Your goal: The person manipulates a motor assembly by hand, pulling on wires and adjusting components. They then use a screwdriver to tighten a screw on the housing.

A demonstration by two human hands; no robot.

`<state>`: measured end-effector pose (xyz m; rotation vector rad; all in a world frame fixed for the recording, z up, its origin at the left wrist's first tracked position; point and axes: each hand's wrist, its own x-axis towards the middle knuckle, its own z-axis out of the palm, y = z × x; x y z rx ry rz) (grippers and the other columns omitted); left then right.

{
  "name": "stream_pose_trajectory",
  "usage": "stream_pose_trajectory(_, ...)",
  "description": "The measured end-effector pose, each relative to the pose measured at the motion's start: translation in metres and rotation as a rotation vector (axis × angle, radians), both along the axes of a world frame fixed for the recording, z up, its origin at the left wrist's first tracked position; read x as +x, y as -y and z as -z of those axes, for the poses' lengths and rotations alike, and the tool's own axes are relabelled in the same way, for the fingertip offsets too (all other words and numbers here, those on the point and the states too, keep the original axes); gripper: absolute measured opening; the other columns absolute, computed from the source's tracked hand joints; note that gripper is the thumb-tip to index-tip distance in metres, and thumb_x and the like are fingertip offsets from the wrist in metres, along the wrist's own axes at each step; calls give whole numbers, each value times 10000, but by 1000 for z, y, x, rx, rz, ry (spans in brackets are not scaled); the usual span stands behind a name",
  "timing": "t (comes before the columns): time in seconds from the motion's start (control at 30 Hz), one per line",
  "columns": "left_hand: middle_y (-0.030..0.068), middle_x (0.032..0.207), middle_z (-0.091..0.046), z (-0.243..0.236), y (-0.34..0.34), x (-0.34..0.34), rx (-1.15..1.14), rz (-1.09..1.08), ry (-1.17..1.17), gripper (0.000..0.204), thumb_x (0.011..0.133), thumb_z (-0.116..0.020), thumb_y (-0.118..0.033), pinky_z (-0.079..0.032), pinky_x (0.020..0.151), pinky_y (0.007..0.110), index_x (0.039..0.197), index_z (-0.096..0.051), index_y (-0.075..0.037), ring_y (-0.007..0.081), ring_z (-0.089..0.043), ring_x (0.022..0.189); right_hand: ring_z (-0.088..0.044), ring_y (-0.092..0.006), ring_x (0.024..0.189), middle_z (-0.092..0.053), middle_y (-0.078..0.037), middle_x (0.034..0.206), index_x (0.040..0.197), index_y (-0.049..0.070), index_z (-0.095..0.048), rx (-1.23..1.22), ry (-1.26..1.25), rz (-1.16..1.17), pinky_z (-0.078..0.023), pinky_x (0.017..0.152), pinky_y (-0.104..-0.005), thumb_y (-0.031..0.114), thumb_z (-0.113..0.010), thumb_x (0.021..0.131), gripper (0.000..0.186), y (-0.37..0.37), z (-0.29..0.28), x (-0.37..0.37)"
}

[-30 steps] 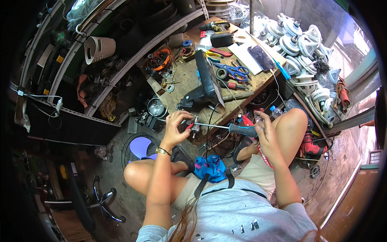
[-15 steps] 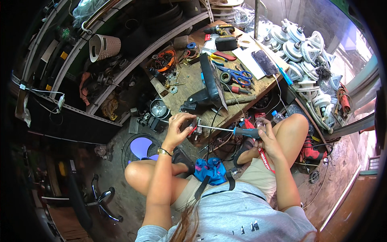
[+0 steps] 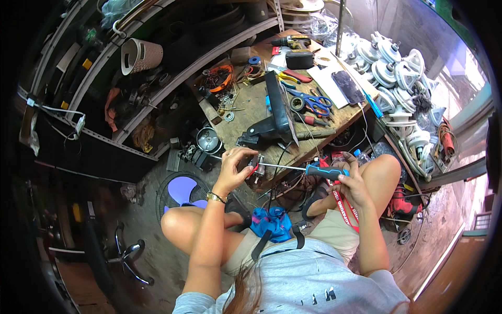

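My right hand (image 3: 354, 184) is closed around the end of a screwdriver (image 3: 325, 171) with a black-and-blue handle. Its long steel shaft points left, and the tip meets a small metal part (image 3: 260, 166). That part sits in the fingers of my left hand (image 3: 234, 170), with a bit of red showing beside the fingertips. What the fingers cover of it is hidden. Just beyond my hands, a black plastic stand-like housing (image 3: 267, 127) rests on the front of the wooden workbench (image 3: 235, 137).
Scissors (image 3: 317, 104), pliers, a phone (image 3: 348, 86) and a drill (image 3: 290, 41) crowd the bench. White fan motor parts (image 3: 389, 70) pile up at the right. On the floor stand a fan with purple blades (image 3: 182, 189) and a blue bag (image 3: 272, 224). Shelving lines the left.
The view has shifted slightly. The screwdriver handle has turned a little in my right hand, whose fingers have changed position. My left hand keeps holding the metal part.
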<state>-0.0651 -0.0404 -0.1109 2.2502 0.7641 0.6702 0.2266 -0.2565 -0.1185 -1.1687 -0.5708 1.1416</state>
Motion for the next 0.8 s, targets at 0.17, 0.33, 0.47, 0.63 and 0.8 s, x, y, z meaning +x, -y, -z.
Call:
stream_pose_trajectory(0.17, 56, 1150, -665, 0, -1, -3, -8, -18, -12, 433, 758, -666, -318, -280, 1052, 403, 1132, -673, -99, 260, -549, 1152, -615, -174, 758, -505, -106, 1164, 1415, 107, -328, -242, 52, -111, -562, 568, -298, 304, -535, 1001, 504, -2, 4, 13)
stream_pose_trajectory(0.33, 37, 1147, -676, 5, -1, -4, -12, -31, 28, 409, 752, -668, -235, -273, 1041, 387, 1152, -692, -152, 223, -553, 1151, -614, -141, 649, -571, -100, 1049, 1401, 129, -349, -16, 18, 100, -551, 558, -243, 374, -505, 1010, 487, -2, 3, -8)
stream_pose_trajectory(0.47, 30, 1135, -682, 7, -1, -3, -33, -46, 34, 367, 780, -651, -155, -286, 1020, 380, 1144, -693, -158, 206, -560, 1141, -611, -167, 752, -537, -104, 1077, 1440, 149, -266, -269, -34, -82, -570, 583, -284, 308, -571, 971, 581, -1, 7, 9)
stream_pose_trajectory(0.63, 15, 1132, -683, 5, 0, -2, 2, -59, 35, 352, 788, -639, -119, -290, 1020, 386, 1134, -689, -156, 202, -565, 1129, -601, -142, 600, -590, -94, 900, 1424, 139, -311, -201, -30, 100, -555, 526, -276, 338, -492, 1009, 495, -4, 5, -10)
stream_pose_trajectory(0.8, 3, 1129, -680, 3, -1, -5, -19, -25, 17, 340, 773, -659, -163, -285, 1023, 405, 1112, -686, -160, 212, -552, 1149, -651, -218, 825, -493, -156, 1210, 1465, 138, -149, -134, -211, -78, -624, 658, -357, 194, -621, 934, 712, 3, 4, 4)
